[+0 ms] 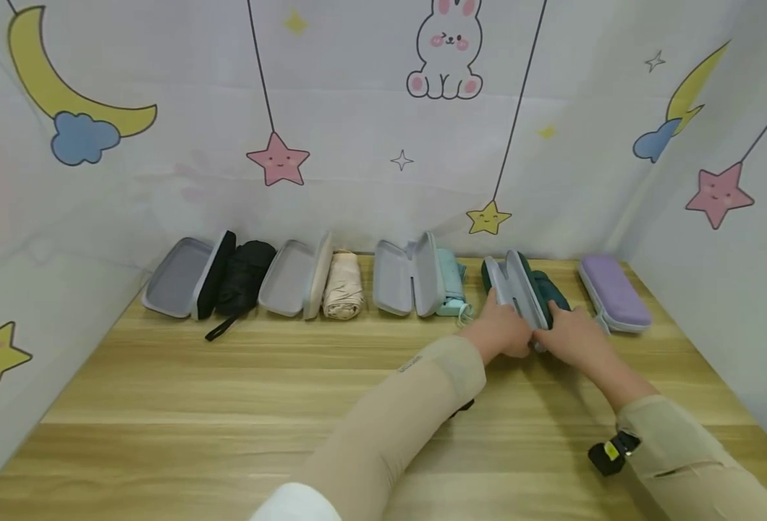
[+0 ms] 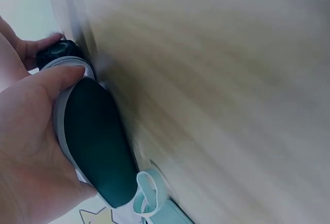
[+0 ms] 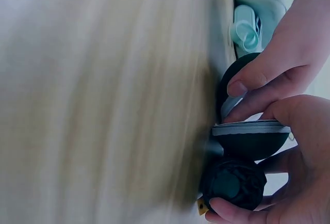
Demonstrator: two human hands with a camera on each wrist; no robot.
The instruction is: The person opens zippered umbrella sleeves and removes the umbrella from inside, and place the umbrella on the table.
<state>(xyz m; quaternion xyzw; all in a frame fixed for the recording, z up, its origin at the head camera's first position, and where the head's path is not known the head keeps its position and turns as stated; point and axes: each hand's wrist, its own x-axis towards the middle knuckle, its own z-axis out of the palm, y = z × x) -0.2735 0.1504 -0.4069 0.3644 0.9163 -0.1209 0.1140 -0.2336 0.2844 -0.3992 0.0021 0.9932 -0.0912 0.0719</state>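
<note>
A dark green zip case (image 1: 515, 284) with a pale grey lining stands part-way unfolded at the right of the row. My left hand (image 1: 502, 330) grips its left half; in the left wrist view the thumb lies on the rim of the green shell (image 2: 98, 141). Against the case's right half lies a folded dark green umbrella (image 1: 548, 289). My right hand (image 1: 577, 337) clasps that half and the umbrella together. In the right wrist view its thumb touches the zipped edge (image 3: 252, 128), and its other fingers reach round the umbrella (image 3: 232, 185).
Leftward stand a mint umbrella (image 1: 451, 281) by a grey-lined case (image 1: 393, 281), a beige umbrella (image 1: 344, 286) by another case (image 1: 286, 278), and a black umbrella (image 1: 245, 275) by a third (image 1: 178, 278). A closed purple case (image 1: 618, 291) lies at right. A patterned curtain (image 1: 357, 94) hangs behind.
</note>
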